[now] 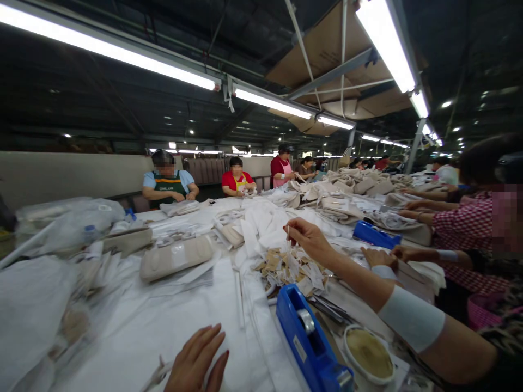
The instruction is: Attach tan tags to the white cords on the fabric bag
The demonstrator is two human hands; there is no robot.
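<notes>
My right hand [308, 239] is raised over a pile of small brown and white paper pieces [292, 267]. Its fingertips pinch a thin white string [289, 239]; whether a tag hangs from it is unclear. Low in the view, my left hand [198, 359] is open, its fingers stretched over white sheeting [163, 321] on the table. Between the hands and to the right stands a blue tape dispenser [292, 321] with a roll in it. Beside my left hand lies a small pale item [157, 375], too blurred to name.
A beige folded bundle [177, 258] lies at the left, near clear plastic bags [69, 223]. A round dish [370, 354] sits right of the dispenser. Another blue dispenser [376, 234] lies near co-workers' hands [379, 257]. Several people work across the table, beside heaped beige fabric [355, 185].
</notes>
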